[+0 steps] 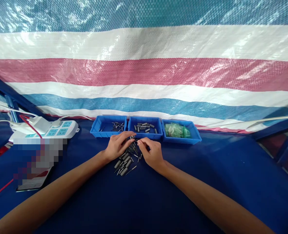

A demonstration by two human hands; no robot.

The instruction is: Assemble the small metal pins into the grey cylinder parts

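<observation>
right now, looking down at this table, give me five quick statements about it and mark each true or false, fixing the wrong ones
1. Three blue plastic bins stand side by side. True.
2. The left hand is empty. False: it pinches a small grey cylindrical piece.
3. Dark grey cylinders and thin metal pins lie loose on the glossy blue table. True.
4. The white plastic power strip is right of the bins. False: it is on their left.
5. The rightmost bin holds green-tinted clear plastic packets. True.
</observation>
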